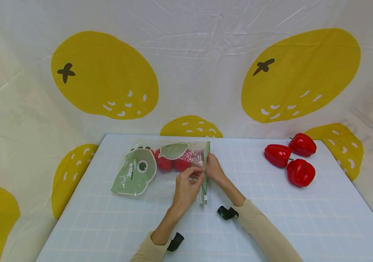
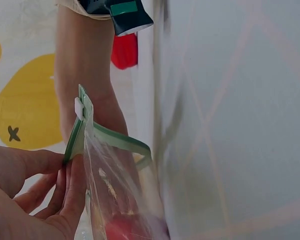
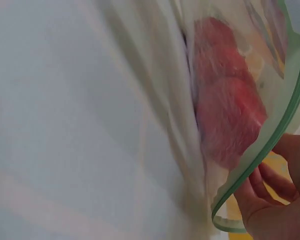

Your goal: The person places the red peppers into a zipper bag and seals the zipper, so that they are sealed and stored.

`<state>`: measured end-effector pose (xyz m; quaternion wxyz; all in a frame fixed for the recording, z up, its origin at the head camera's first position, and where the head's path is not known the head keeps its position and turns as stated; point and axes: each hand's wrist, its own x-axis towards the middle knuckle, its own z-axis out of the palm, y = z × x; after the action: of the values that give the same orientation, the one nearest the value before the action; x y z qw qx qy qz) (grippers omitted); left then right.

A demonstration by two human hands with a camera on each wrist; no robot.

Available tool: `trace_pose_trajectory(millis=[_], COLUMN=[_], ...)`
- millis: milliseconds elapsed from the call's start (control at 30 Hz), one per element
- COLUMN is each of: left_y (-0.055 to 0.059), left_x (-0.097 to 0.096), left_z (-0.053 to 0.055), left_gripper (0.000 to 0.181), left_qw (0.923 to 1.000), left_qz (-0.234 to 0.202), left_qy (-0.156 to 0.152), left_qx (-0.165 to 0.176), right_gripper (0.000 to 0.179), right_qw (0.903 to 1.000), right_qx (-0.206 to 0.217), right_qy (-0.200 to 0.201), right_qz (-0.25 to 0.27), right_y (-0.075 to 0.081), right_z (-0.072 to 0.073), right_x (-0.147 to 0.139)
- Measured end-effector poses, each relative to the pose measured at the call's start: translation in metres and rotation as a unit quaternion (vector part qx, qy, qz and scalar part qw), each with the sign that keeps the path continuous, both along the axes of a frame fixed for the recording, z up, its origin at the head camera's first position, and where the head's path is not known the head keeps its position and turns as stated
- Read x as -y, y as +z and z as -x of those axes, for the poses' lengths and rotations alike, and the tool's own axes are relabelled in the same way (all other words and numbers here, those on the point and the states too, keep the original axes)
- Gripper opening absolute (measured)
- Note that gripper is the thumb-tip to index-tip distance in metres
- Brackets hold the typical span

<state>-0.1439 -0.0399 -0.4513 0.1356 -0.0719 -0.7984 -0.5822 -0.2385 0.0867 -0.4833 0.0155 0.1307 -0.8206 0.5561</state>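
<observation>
A clear slider-zip bag (image 1: 160, 185), printed with a green cartoon creature, lies on the table with its green-edged mouth facing right. Several red rounded things (image 1: 173, 164) are inside, blurred by the plastic in the right wrist view. My left hand (image 1: 187, 187) pinches one side of the green zip edge (image 2: 76, 137) between thumb and fingers, near the white slider (image 2: 79, 108). On the opposite side of the mouth, my right hand (image 3: 277, 195) grips the zip edge between thumb and fingers. The mouth gapes between the two hands.
Three red bell peppers (image 1: 301, 173) sit grouped at the table's back right. A white cloth with yellow fruit prints (image 1: 104, 74) hangs behind and beside the pale checked table (image 1: 255, 174). Each wrist carries a small black camera (image 1: 227, 213).
</observation>
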Motion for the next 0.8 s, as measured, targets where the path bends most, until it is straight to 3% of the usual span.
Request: trace_pose_trajectory(millis=[367,633,800], left_y=[-0.004,-0.006,-0.005], left_x=[0.001,0.002,0.002], left_z=[0.003,0.003,0.002], left_gripper=[0.013,0.012,0.013], left_qw=[0.9998,0.9999,1.0], left_qz=[-0.008,-0.002,0.0], left_qy=[0.004,0.002,-0.003], left_qx=[-0.019,-0.013,-0.005], right_gripper=[0.042,0.032,0.035], right_qw=[0.999,0.998,0.9979], right_qx=[0.023,-0.005,-0.02], right_qy=[0.039,0.057,0.054], right_qz=[-0.003,-0.027,-0.031], right_y=[0.007,0.012,0.016], right_z=[-0.001,-0.003,-0.004], right_x=[-0.017,-0.039,-0.054])
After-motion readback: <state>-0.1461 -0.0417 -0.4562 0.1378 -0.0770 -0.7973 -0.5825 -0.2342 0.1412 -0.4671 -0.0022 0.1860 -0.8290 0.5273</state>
